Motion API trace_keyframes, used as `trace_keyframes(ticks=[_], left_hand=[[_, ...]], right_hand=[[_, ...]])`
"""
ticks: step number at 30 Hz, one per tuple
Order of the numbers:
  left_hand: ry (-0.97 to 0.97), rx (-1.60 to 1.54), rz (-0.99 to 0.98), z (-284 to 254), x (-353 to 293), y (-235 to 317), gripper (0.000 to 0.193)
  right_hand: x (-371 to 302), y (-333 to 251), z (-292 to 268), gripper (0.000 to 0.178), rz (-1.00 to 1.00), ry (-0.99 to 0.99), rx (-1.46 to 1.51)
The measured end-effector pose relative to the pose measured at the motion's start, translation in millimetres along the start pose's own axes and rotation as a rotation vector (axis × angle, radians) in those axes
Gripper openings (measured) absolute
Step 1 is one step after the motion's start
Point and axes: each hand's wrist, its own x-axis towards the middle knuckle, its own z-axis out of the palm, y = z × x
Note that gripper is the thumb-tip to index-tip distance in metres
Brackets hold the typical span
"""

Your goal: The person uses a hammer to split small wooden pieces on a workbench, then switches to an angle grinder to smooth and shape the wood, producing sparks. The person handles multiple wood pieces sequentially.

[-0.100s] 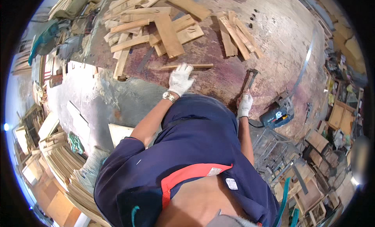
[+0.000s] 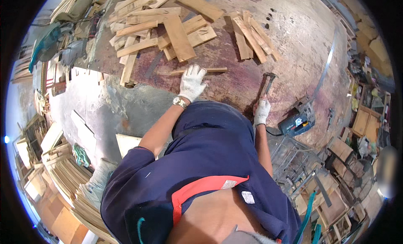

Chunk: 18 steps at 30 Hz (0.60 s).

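Observation:
My left hand (image 2: 192, 83), in a white work glove, is closed over a narrow wooden strip (image 2: 216, 70) on the worn, reddish-stained work surface (image 2: 235, 86). The strip shows on both sides of the glove; the fingertips are partly hidden. To the right, my right hand (image 2: 262, 111), also gloved, grips a hammer (image 2: 266, 87) by its handle. The hammer's head points away from me, low over or against the surface; I cannot tell which. A corded power tool (image 2: 297, 120), blue and black, lies to the right of this hand.
Beyond my left hand lies a heap of loose wooden boards (image 2: 178, 36). Several more wooden pieces (image 2: 251, 36) lie to its right. A long metal strip (image 2: 328, 67) crosses the right side. Stacked thin wood (image 2: 67, 177) stands at the lower left, and a metal frame (image 2: 289, 160) at the lower right.

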Motion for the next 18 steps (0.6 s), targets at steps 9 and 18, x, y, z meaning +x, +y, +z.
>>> trace_keyframes(ticks=[9, 18], left_hand=[[0.147, 0.177, 0.138, 17, 46, -33, 0.042], [0.101, 0.123, 0.315, 40, 61, -6, 0.043]], right_hand=[[4, -5, 9, 0.049, -0.036, -0.017, 0.021], [-5, 3, 19, 0.045, -0.489, -0.071, -0.494]])
